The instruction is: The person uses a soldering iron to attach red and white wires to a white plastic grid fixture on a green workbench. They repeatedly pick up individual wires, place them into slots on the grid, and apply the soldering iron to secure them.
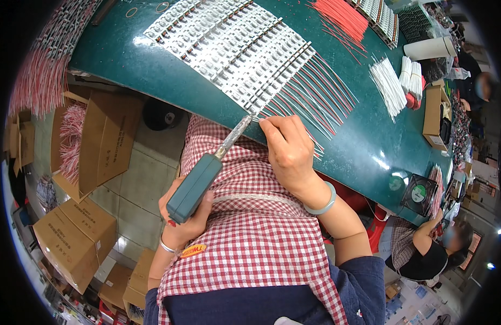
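My left hand is wrapped round the dark green handle of a soldering gun. Its metal barrel slants up and to the right, and the tip meets the near corner of a panel of white circuit boards on the table. Just right of that tip, my right hand pinches what looks like a thin wire, mostly hidden by the fingers. Red and white wires fan out from the panel's right edge across the table, passing behind my right hand.
The green table carries bundles of red wires and white wires, a white roll and a small fan. Wired boards hang over its left end. Cardboard boxes stand on the floor. Another person sits at right.
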`<state>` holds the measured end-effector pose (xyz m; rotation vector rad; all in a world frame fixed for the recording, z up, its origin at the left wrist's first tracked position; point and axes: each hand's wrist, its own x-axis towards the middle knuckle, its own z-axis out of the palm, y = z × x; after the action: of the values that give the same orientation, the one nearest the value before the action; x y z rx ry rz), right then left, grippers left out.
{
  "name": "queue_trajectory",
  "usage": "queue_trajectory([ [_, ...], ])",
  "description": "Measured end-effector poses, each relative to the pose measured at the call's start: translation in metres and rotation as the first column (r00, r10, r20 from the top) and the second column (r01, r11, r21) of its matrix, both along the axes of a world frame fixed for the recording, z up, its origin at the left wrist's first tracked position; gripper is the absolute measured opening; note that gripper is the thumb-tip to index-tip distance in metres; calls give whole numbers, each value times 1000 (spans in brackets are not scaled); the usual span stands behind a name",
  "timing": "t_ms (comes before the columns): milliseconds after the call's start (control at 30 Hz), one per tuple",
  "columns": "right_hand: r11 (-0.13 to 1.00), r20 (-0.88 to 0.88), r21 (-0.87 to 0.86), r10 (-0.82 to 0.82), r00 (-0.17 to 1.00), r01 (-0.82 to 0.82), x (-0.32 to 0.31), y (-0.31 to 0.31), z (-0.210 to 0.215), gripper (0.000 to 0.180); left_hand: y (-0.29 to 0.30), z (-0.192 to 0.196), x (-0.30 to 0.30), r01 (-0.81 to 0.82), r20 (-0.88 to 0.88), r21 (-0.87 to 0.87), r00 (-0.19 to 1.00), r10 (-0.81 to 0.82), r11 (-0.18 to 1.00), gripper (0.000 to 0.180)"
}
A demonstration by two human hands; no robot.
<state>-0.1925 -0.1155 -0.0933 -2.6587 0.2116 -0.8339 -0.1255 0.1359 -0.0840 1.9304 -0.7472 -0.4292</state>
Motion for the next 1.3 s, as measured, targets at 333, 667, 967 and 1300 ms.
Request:
queue_trajectory([
  [333,1000,-22,21,0,1000,0,1,-1,3,29,5,2,-2,-112,-119,-97,988,101,989,21],
  [667,999,63,17,-33,997,32,30,-40,30,23,-45,7,40,-164,-196,-223,973,120,961,36],
  [967,994,70,-14,-105,992,107,91,-123,15,19,-128,43,90,-209,-303,-280,945,120,937,21],
  [1300,991,-6,-39,-132,991,131,98,-130,3,25,-158,32,107,-110,-276,-114,958,75,987,23],
])
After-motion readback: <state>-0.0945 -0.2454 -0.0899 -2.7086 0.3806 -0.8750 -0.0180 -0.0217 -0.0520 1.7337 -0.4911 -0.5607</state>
